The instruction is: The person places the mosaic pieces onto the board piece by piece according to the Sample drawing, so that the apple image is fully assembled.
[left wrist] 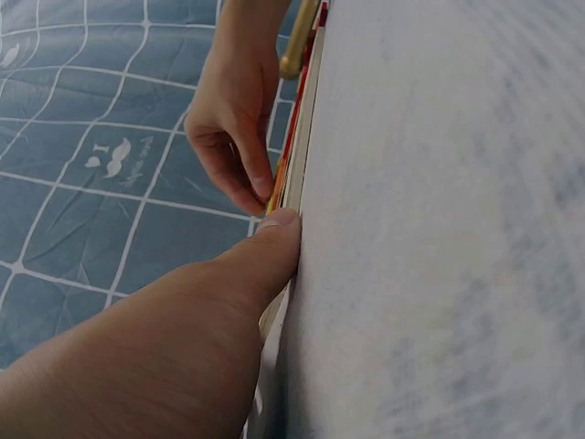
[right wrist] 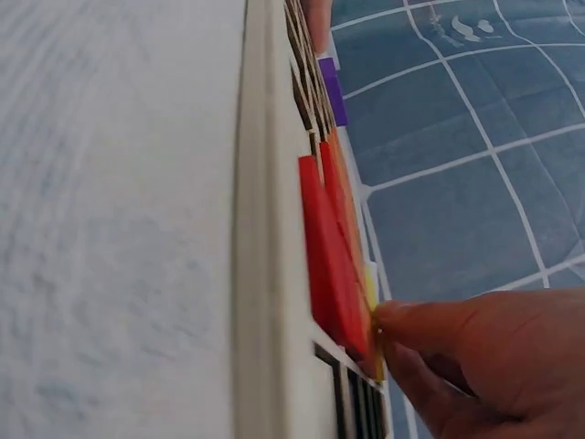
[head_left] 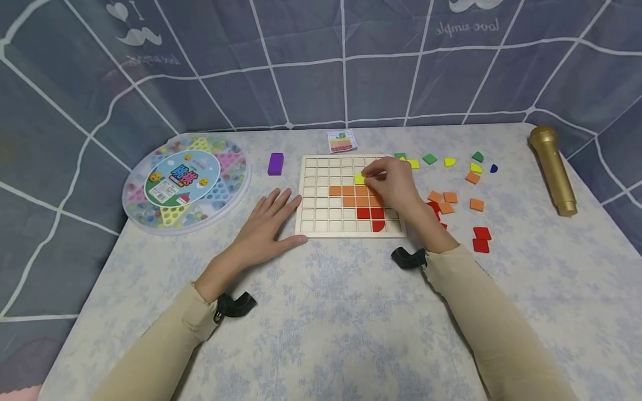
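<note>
A wooden grid board (head_left: 316,211) lies on the table, with orange square tiles (head_left: 348,190) and red tiles (head_left: 363,213) set in its cells. My right hand (head_left: 398,186) is over the board's right part, thumb and fingertips pinching at a yellow tile by the upper orange row. Just left of those fingertips a yellow square tile (head_left: 359,179) shows; the fingers partly hide that spot. Yellow also shows at the fingertips of the right hand (right wrist: 466,352) in the right wrist view. With fingers spread, my left hand (head_left: 266,228) rests at the board's left edge, its thumb touching the lower left corner.
Loose green, yellow, orange and red tiles (head_left: 480,245) lie right of the board. A small picture card (head_left: 342,141) is behind it, a purple block (head_left: 275,164) to its left. Farther out are a round game box (head_left: 225,195) and a gold microphone (head_left: 553,170).
</note>
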Motion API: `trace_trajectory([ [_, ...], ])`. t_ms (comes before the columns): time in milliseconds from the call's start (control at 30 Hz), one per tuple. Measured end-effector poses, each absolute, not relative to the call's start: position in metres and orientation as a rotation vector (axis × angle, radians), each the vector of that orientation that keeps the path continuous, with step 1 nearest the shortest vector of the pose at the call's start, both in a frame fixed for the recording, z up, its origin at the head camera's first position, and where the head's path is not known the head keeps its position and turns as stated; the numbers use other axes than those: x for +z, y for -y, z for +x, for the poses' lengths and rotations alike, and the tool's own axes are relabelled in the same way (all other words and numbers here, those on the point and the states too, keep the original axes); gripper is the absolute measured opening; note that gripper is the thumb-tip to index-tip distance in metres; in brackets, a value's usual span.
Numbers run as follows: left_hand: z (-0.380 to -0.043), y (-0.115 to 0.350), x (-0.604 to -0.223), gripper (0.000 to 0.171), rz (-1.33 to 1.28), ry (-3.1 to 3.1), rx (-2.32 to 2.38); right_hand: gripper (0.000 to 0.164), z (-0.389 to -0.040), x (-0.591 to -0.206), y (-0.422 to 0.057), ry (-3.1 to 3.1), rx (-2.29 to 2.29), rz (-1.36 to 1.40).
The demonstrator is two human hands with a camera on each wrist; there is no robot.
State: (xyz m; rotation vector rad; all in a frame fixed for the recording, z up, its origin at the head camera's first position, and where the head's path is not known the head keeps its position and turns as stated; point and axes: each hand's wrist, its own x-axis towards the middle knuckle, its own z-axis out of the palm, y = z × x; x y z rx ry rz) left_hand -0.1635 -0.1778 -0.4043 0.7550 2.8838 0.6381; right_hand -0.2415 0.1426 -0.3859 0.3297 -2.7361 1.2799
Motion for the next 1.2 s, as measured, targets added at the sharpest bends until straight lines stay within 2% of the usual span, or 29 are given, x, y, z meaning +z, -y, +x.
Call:
trace_trajectory([
  [367,-0.166,0.175,-0.405,0.093,0.762,-2.888,0.63,0.017,-0.241,-0.386,-0.154,2.77,1.141,0.344],
  [567,-0.165,0.176,-0.406,0.093,0.754,-2.888,0.625,0.025,-0.245,-0.388,-0.149,2.824,1.053,0.492],
  [733,-0.163,0.179,-0.407,0.092,0.745,-2.893,0.622,0.024,-0.246,-0.387,-0.146,2.856,0.963,0.563],
  [867,-0.163,0.179,-0.407,0.092,0.753,-2.898,0.631,0.026,-0.246,-0.383,-0.149,2.833,1.026,0.483],
  [1200,-0.164,0.178,-0.409,0.092,0.781,-2.909,0.637,0.035,-0.247,-0.377,-0.189,2.744,1.019,0.056],
])
